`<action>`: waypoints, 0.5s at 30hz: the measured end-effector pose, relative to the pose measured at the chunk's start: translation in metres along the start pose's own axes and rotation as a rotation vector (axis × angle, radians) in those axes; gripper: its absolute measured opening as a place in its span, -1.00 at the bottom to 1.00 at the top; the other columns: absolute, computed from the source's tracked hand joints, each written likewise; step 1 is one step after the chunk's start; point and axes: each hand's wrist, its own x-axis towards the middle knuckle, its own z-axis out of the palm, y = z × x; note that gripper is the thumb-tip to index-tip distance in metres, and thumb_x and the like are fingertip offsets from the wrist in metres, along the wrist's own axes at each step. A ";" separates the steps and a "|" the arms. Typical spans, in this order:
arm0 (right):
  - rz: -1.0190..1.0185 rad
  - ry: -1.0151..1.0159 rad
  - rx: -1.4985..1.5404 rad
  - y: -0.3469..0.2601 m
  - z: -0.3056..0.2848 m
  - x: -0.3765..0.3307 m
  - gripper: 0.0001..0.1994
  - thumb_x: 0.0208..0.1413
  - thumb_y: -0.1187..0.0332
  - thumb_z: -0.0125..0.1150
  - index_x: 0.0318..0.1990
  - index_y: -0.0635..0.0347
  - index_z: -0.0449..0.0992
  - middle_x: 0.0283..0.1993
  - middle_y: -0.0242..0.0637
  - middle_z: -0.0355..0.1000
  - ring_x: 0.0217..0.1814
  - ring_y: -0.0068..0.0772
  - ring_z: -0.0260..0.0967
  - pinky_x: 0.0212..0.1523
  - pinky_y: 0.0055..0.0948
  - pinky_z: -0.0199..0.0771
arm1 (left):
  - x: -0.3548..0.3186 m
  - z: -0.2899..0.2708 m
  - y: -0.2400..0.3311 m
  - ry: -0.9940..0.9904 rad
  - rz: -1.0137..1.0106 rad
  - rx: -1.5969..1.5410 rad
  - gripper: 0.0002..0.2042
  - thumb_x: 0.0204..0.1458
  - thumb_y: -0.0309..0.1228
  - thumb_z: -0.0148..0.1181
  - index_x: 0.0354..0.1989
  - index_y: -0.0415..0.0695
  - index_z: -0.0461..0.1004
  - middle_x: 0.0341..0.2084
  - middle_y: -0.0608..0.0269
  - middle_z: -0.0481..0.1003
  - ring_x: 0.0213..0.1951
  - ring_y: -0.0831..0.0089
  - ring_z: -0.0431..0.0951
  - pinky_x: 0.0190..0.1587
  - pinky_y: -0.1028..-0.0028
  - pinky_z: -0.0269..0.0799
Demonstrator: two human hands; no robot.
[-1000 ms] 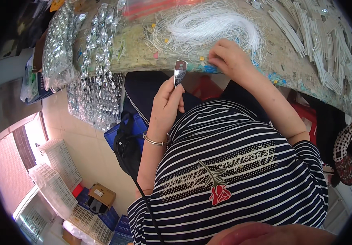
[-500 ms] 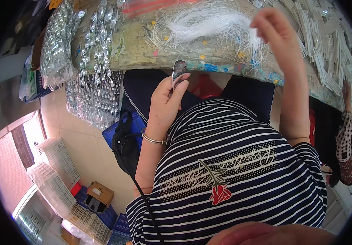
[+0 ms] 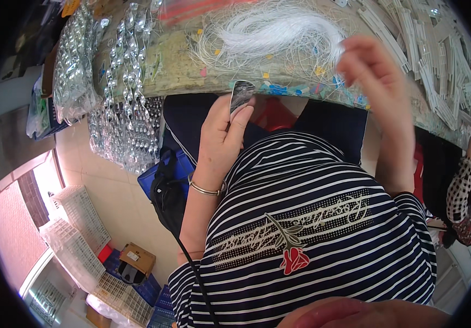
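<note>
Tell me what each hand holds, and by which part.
Left hand: a shiny metal piece, by its lower end. Right hand: blurred, cannot tell.

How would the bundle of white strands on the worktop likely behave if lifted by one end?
The bundle of white strands would probably sag limply, since it lies in a loose curve. It looks fairly light, being made of thin threads. It may tangle or shed strands, as stray ends splay over the worktop.

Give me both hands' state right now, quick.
Left hand: closed, holding a shiny silver piece.
Right hand: blurred, beside the white thread bundle; open or closed, or holding anything, cannot be told.
</note>
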 end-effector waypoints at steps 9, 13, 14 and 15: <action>0.191 -0.256 0.176 0.007 0.052 -0.005 -0.86 0.17 0.48 -0.01 -0.13 0.21 0.34 -0.40 -0.41 0.41 -0.35 -0.68 0.35 -0.32 -0.66 0.37 | 0.002 0.004 0.025 -0.175 -0.271 -0.249 -0.80 0.10 -0.42 0.08 -0.13 -0.17 0.50 -0.60 0.46 0.42 -0.67 0.79 0.24 -0.64 0.75 0.13; 0.070 -0.125 0.206 0.018 0.022 0.004 -0.87 0.17 0.46 0.00 -0.14 0.19 0.37 -0.40 -0.43 0.41 -0.39 -0.71 0.28 -0.36 -0.69 0.31 | -0.001 -0.011 0.023 -0.030 -0.349 -0.230 -0.85 0.07 -0.39 0.13 -0.24 -0.14 0.55 -0.58 0.45 0.45 -0.65 0.80 0.26 -0.61 0.75 0.15; 0.073 -0.075 0.185 0.019 0.014 0.004 -0.86 0.17 0.45 0.01 -0.12 0.21 0.37 -0.40 -0.43 0.40 -0.39 -0.70 0.27 -0.35 -0.68 0.28 | -0.001 -0.015 0.023 -0.032 -0.353 -0.212 -0.85 0.07 -0.39 0.13 -0.25 -0.14 0.55 -0.58 0.45 0.45 -0.64 0.79 0.26 -0.61 0.75 0.15; 0.076 -0.025 0.164 0.021 0.008 0.004 -0.84 0.18 0.44 0.02 -0.11 0.23 0.37 -0.39 -0.42 0.39 -0.40 -0.69 0.25 -0.33 -0.68 0.25 | -0.002 -0.018 0.022 -0.028 -0.355 -0.214 -0.85 0.07 -0.39 0.13 -0.25 -0.14 0.55 -0.58 0.45 0.45 -0.64 0.79 0.26 -0.61 0.75 0.15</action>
